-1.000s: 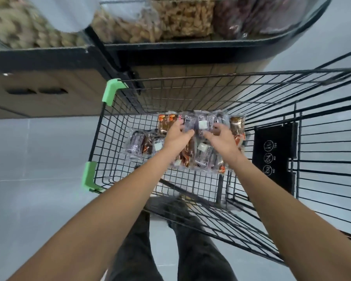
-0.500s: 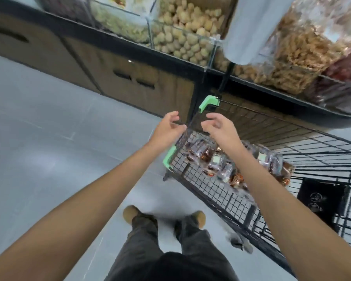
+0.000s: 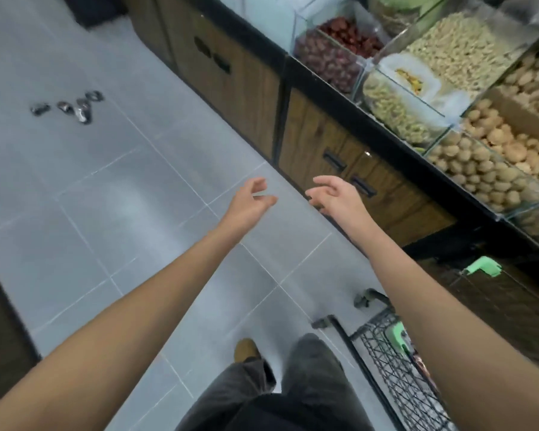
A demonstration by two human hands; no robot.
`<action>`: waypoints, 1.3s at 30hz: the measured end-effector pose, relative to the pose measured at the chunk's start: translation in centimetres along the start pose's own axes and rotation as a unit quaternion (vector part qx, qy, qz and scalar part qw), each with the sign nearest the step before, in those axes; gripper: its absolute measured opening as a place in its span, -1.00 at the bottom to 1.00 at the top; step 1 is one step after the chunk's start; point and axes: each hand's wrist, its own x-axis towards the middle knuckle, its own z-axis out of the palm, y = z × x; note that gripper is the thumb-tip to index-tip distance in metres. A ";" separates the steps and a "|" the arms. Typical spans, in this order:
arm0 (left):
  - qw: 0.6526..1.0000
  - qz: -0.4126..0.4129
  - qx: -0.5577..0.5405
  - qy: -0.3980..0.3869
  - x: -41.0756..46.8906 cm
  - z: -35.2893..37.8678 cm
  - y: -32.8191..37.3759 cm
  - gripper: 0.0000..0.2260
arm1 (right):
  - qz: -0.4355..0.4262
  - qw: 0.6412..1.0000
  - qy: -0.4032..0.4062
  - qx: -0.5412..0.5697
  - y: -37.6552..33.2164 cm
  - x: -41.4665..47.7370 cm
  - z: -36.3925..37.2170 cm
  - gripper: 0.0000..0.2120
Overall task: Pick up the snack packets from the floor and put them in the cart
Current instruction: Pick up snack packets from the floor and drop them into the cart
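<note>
Left hand (image 3: 246,200) and right hand (image 3: 336,197) hover empty, fingers loosely curled, while snack packets (image 3: 72,107) upper left look light, crinkly, probably slippery: pinch a sealed edge.

A single wide-angle view from the person's head looks steeply down and forward over the grey tiled floor (image 3: 106,213). It sits close to the body: the left hand (image 3: 249,200) and right hand (image 3: 336,197) fall mid-frame, with dark-trousered legs (image 3: 293,384) at the bottom edge. The view is tilted, so the wood-fronted display stand of clear bins (image 3: 339,157) crosses the upper right diagonally. The lower right edge crops the black wire cart (image 3: 395,377).
</note>
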 end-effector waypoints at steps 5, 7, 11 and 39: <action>0.997 -0.007 -0.039 0.074 3.5 -8.4 0.1 -0.56 | -0.022 0.997 -0.065 -0.019 -5.3 6.0 8.1 -0.71; 0.993 -0.014 -0.047 0.105 5.1 -11.6 0.1 -0.56 | -0.031 0.995 -0.092 -0.022 -7.2 8.6 11.4 -0.73; 0.986 -0.023 -0.065 0.153 9.0 -18.1 0.5 -0.58 | -0.057 0.986 -0.151 -0.041 -11.1 14.5 17.7 -0.74; 0.897 -0.076 -0.205 0.383 37.9 -60.1 2.2 -0.63 | -0.105 0.916 -0.373 -0.108 -39.1 47.3 56.6 -0.83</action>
